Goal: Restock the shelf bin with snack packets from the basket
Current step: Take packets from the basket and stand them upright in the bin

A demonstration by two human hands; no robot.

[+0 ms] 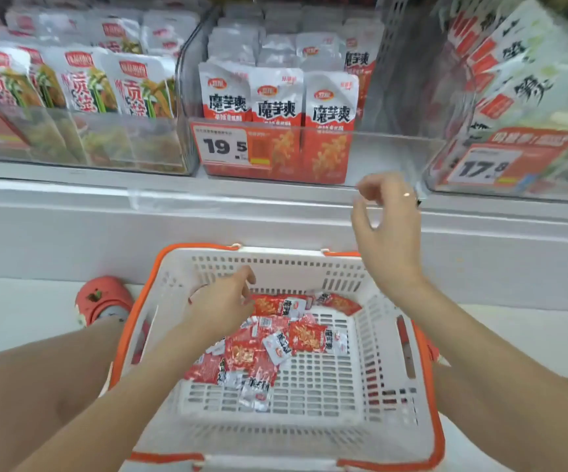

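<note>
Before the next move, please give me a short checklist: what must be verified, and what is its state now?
1. Packets left in the basket: ok, a pile of red snack packets lies on its floor.
2. Left hand on the packets: ok, it reaches down into the pile; whether it already holds one, cannot tell.
3. Right hand free: ok, it hovers above the basket with loosely curled fingers, holding nothing.
4. Room in the shelf bin: ok, its right part has a gap beside the standing packets.
5. Matching product: ok, the bin packets look the same red and white.
</note>
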